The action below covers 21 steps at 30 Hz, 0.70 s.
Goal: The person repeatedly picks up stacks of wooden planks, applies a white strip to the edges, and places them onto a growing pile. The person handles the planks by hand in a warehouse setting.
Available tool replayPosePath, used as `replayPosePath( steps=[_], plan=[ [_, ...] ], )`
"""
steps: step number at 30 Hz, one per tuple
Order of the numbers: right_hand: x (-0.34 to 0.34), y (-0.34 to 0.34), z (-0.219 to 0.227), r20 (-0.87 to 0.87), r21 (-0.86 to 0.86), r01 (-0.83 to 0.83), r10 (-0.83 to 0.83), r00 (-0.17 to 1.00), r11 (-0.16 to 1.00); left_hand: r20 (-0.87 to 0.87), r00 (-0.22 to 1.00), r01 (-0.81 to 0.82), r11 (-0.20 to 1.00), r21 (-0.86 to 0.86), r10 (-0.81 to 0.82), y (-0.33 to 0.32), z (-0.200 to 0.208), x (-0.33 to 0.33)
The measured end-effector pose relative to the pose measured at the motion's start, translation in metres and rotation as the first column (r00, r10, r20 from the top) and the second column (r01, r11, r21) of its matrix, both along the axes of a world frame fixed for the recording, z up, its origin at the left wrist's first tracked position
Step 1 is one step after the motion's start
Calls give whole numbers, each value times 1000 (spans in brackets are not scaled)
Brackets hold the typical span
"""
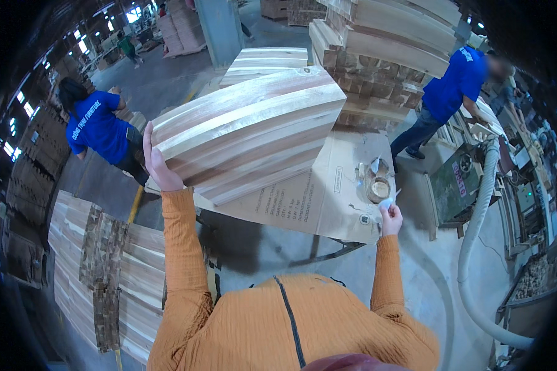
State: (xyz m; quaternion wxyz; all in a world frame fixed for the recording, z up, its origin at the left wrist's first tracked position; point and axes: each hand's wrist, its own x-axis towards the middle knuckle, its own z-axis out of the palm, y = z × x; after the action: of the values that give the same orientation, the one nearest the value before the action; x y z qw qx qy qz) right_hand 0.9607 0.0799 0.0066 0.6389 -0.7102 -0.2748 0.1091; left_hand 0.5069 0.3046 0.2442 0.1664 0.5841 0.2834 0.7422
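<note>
A striped, glued-up wooden panel [247, 133] is tilted up over a cardboard-covered table, its near corner low. My left hand [159, 168] grips it by the left edge, with the thumb on the face and the fingers along the edge. At the table's right side, my right hand [391, 221] pinches a small pale, flat piece [386, 203]; its exact kind is unclear. Just beyond that hand sits a round, messy container [378, 188] with tan paste-like stuff in it. A small round dark-and-light item [365, 219] lies beside the hand on the cardboard [343, 204].
Another panel [266, 59] lies behind mine. Tall stacks of boards [377, 55] stand at the back. Panel stacks [105, 272] fill the lower left. Two people in blue shirts [99, 123] work left and right. A pale hose [479, 247] curves beside a green machine [461, 185].
</note>
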Motion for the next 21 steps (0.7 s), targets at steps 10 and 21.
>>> replayPosePath(
  steps=[10,21],
  plan=[
    [14,-9,-44,409,-463,268,-65,910,845,-1,1000,3,1000,27,-3,-9,1,5],
    [-23,-11,0,-81,42,-61,64,995,997,138,990,36,999,15,-38,-17,-22,-13]
  ],
)
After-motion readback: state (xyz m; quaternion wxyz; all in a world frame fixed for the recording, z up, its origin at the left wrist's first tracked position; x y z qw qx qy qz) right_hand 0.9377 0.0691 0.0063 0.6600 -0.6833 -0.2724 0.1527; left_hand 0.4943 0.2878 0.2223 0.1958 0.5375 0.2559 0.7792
